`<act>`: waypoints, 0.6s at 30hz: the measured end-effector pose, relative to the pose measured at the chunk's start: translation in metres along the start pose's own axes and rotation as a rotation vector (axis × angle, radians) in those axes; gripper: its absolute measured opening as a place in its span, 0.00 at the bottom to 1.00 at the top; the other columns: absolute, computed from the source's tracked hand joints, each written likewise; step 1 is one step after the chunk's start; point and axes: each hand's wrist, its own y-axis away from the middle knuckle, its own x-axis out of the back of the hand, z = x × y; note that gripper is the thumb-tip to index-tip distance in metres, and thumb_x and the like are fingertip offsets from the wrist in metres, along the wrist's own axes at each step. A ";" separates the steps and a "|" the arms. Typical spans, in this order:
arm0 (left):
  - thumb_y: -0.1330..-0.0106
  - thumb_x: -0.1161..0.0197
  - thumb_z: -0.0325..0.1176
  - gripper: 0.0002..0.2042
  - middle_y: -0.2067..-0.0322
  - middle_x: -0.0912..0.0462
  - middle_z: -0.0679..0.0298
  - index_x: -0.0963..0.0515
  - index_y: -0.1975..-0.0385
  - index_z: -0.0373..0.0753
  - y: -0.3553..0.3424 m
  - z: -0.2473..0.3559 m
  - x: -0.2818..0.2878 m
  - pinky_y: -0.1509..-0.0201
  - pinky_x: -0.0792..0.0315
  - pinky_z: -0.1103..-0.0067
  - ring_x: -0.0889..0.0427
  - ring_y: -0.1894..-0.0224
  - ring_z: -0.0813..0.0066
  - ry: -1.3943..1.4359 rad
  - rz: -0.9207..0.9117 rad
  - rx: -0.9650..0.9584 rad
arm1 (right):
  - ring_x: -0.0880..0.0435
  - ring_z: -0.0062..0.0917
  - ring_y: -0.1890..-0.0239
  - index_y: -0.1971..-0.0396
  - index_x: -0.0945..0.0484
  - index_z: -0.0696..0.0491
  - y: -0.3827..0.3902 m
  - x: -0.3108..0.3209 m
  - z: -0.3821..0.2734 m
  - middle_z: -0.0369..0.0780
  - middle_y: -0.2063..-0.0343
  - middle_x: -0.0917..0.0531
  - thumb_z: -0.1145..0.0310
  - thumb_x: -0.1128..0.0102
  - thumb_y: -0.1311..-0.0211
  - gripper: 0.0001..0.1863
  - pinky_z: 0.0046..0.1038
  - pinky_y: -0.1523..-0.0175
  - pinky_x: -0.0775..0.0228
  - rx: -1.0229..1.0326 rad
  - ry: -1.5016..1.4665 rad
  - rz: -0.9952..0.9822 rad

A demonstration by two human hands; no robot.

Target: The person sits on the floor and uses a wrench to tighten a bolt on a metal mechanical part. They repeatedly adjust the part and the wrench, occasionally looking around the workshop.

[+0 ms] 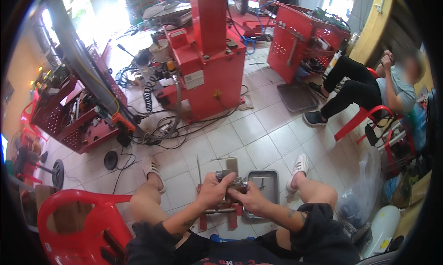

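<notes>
Between my knees, low in the middle of the view, both hands are closed around a small dark metal part [236, 185] with a ridged, silvery round end. My left hand [214, 189] grips it from the left, thumb on top. From the right, my right hand [252, 199] pinches its other side. The exact kind of part is too small to tell. Just beneath the hands is a low red metal stand [203, 221] with a bar across it, partly hidden by them. A grey tray [276, 191] lies on the floor beside my right hand, with a small metal piece in it.
A red machine with a column [212, 87] stands ahead, with cables and hoses [170, 129] around its base. Red tool carts [78, 122] [288, 43] flank it. A person [360, 87] sits at the right beyond a dark tray [297, 98]. A red chair [83, 200] is at my left.
</notes>
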 end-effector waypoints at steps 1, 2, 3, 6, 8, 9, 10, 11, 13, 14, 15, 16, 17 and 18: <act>0.27 0.38 0.39 0.15 0.80 0.17 0.66 0.18 0.72 0.32 -0.002 -0.001 0.001 0.84 0.31 0.81 0.22 0.83 0.83 -0.005 -0.004 0.004 | 0.19 0.14 0.66 0.61 0.17 0.58 0.000 -0.005 0.000 0.34 0.68 0.14 0.65 0.40 0.27 0.11 0.21 0.59 0.25 0.022 -0.012 0.041; 0.26 0.38 0.39 0.16 0.81 0.20 0.69 0.18 0.72 0.33 -0.005 -0.004 -0.002 0.81 0.33 0.82 0.25 0.82 0.86 0.046 -0.001 -0.083 | 0.19 0.14 0.68 0.60 0.17 0.59 -0.005 0.002 0.009 0.35 0.68 0.14 0.63 0.42 0.26 0.13 0.23 0.62 0.26 0.019 0.131 0.063; 0.26 0.39 0.40 0.17 0.82 0.23 0.71 0.18 0.73 0.33 -0.007 -0.010 0.004 0.79 0.35 0.82 0.28 0.79 0.87 0.052 0.026 -0.100 | 0.19 0.15 0.68 0.60 0.17 0.59 -0.012 0.002 0.008 0.35 0.69 0.15 0.62 0.43 0.26 0.14 0.23 0.63 0.26 0.033 0.147 0.033; 0.26 0.40 0.43 0.19 0.82 0.25 0.74 0.20 0.76 0.34 0.000 0.008 0.011 0.76 0.36 0.80 0.31 0.77 0.87 -0.173 0.163 -0.145 | 0.20 0.17 0.70 0.60 0.18 0.58 -0.014 0.002 -0.008 0.35 0.71 0.17 0.60 0.45 0.25 0.15 0.23 0.64 0.28 0.110 0.441 0.108; 0.26 0.40 0.44 0.18 0.78 0.22 0.74 0.19 0.73 0.35 -0.008 0.003 0.020 0.73 0.33 0.80 0.29 0.75 0.87 -0.243 0.190 -0.143 | 0.22 0.17 0.71 0.62 0.20 0.57 -0.014 0.011 -0.019 0.35 0.73 0.19 0.59 0.48 0.26 0.16 0.22 0.66 0.31 0.243 0.605 0.244; 0.26 0.41 0.43 0.17 0.75 0.20 0.73 0.17 0.69 0.35 -0.020 -0.010 0.024 0.69 0.31 0.81 0.27 0.73 0.86 -0.275 0.159 -0.168 | 0.24 0.16 0.72 0.64 0.22 0.56 -0.015 0.022 -0.017 0.35 0.74 0.21 0.58 0.50 0.26 0.16 0.21 0.68 0.34 0.247 0.537 0.288; 0.25 0.41 0.43 0.17 0.75 0.20 0.73 0.17 0.68 0.35 -0.025 -0.025 0.025 0.69 0.31 0.81 0.27 0.72 0.87 -0.118 0.111 -0.156 | 0.27 0.15 0.74 0.65 0.25 0.54 -0.016 0.018 -0.024 0.34 0.75 0.23 0.57 0.53 0.26 0.16 0.21 0.70 0.37 0.221 0.376 0.263; 0.25 0.42 0.42 0.16 0.75 0.20 0.73 0.17 0.68 0.35 -0.026 -0.034 0.027 0.68 0.30 0.82 0.27 0.72 0.88 0.039 0.054 -0.156 | 0.29 0.14 0.75 0.66 0.28 0.53 -0.017 0.015 -0.033 0.33 0.77 0.26 0.57 0.56 0.26 0.16 0.20 0.72 0.41 0.191 0.220 0.248; 0.24 0.43 0.41 0.15 0.74 0.19 0.73 0.17 0.67 0.35 -0.022 -0.029 0.025 0.69 0.30 0.82 0.27 0.73 0.88 0.011 0.036 -0.109 | 0.34 0.13 0.77 0.67 0.32 0.49 -0.022 0.027 -0.027 0.31 0.79 0.31 0.57 0.61 0.28 0.13 0.18 0.73 0.46 0.262 0.076 0.253; 0.24 0.43 0.45 0.18 0.77 0.19 0.71 0.17 0.68 0.35 -0.023 -0.023 0.024 0.71 0.30 0.81 0.27 0.75 0.87 0.011 0.027 -0.048 | 0.35 0.13 0.76 0.69 0.31 0.50 -0.022 0.036 -0.031 0.30 0.79 0.32 0.59 0.59 0.28 0.12 0.18 0.71 0.44 0.292 0.090 0.240; 0.25 0.42 0.48 0.20 0.78 0.19 0.69 0.18 0.70 0.35 -0.017 -0.016 0.018 0.73 0.29 0.80 0.24 0.77 0.84 -0.145 0.093 0.013 | 0.35 0.13 0.75 0.70 0.30 0.50 -0.020 0.043 -0.026 0.30 0.79 0.32 0.61 0.58 0.28 0.12 0.18 0.70 0.44 0.244 0.212 0.240; 0.27 0.42 0.51 0.23 0.80 0.20 0.67 0.20 0.71 0.35 -0.017 -0.003 0.022 0.75 0.28 0.79 0.22 0.80 0.82 -0.308 0.147 0.075 | 0.36 0.13 0.75 0.71 0.30 0.51 -0.028 0.048 -0.028 0.30 0.79 0.33 0.62 0.56 0.29 0.12 0.19 0.70 0.44 0.191 0.328 0.238; 0.28 0.42 0.55 0.26 0.80 0.19 0.64 0.19 0.70 0.32 -0.020 -0.020 0.032 0.75 0.25 0.75 0.19 0.81 0.77 -0.207 0.078 0.028 | 0.35 0.14 0.74 0.71 0.29 0.54 -0.031 0.043 -0.026 0.31 0.78 0.31 0.64 0.53 0.28 0.12 0.19 0.68 0.41 0.198 0.246 0.217; 0.28 0.42 0.55 0.26 0.82 0.20 0.63 0.19 0.69 0.32 -0.017 -0.018 0.032 0.76 0.25 0.73 0.20 0.84 0.75 -0.093 0.104 0.026 | 0.33 0.13 0.73 0.69 0.28 0.56 -0.029 0.032 -0.041 0.31 0.77 0.29 0.66 0.52 0.27 0.11 0.20 0.67 0.39 0.229 0.482 0.197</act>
